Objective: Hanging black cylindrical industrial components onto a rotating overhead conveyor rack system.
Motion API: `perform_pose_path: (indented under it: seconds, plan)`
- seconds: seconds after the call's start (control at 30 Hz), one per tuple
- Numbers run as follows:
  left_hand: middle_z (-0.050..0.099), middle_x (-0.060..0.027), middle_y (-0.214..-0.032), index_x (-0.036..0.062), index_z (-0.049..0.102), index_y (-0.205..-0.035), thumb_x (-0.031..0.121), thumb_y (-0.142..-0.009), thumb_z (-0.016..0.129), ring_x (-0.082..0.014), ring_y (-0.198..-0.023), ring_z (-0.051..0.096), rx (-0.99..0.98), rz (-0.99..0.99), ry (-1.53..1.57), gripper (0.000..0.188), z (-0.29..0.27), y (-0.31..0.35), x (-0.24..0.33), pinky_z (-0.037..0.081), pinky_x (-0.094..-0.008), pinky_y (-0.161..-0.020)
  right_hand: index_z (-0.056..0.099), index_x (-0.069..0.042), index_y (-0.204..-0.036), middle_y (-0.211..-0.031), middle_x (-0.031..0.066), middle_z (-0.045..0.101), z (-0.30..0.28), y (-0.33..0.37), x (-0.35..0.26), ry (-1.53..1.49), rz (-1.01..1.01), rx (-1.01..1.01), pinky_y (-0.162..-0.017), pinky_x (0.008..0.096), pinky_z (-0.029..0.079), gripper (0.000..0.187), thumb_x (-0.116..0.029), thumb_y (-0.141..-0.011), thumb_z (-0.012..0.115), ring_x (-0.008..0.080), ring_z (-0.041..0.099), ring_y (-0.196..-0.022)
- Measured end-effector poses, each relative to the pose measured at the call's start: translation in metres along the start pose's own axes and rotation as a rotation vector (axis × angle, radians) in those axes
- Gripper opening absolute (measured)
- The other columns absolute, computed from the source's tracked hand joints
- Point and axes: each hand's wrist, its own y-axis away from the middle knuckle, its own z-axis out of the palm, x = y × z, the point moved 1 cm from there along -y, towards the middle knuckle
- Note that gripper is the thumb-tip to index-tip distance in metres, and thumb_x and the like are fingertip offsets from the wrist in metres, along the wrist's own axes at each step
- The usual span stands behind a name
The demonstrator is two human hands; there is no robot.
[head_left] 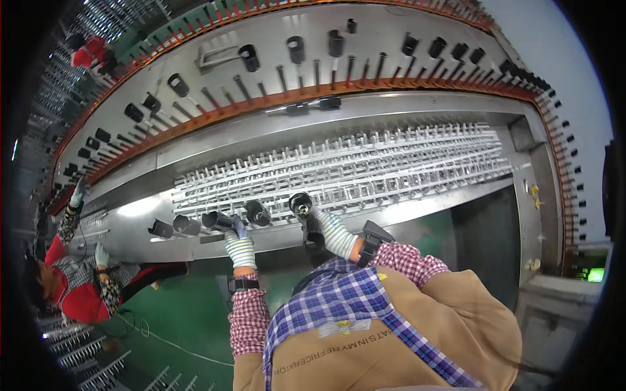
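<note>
My left hand (240, 249), in a striped knit glove, closes on the edge of a black hollow cylinder (213, 220) lying at the near edge of the steel trough. In my right hand (336, 236), gloved the same way, is a black tubular part (313, 234). Its round open end (300, 203) faces up, with something shiny inside; my palm hides part of it. Between my hands another black cylinder (257, 213) stands on the trough edge. Left of my left hand are two more, a grey-black cylinder (186, 225) and a black one (160, 229).
Metal racks with many prongs (339, 169) fill the trough. Beyond it, an orange-edged conveyor (280, 98) carries upright pegs, some topped with black cylinders. At the left a co-worker (85, 287) in red reaches toward the conveyor. A cable (169, 341) crosses the green floor.
</note>
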Motion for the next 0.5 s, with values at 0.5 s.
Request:
perform_pose_path:
  seconds: [0.5]
  plan:
    - [0.058,-0.0171,-0.070,-0.0054,0.053,-0.085,0.038,-0.081,0.050,-0.0280,-0.061,0.053,0.068,0.074,-0.027,0.044,-0.012,0.013,0.028,0.042,-0.0377,-0.059,0.055,-0.005,-0.098,-0.061,0.0118,0.060,-0.063,-0.002,-0.024,1.158,-0.095,0.211,-0.050,0.0321,0.047,0.043,-0.044,-0.083,0.045,0.0185,0.058,-0.050]
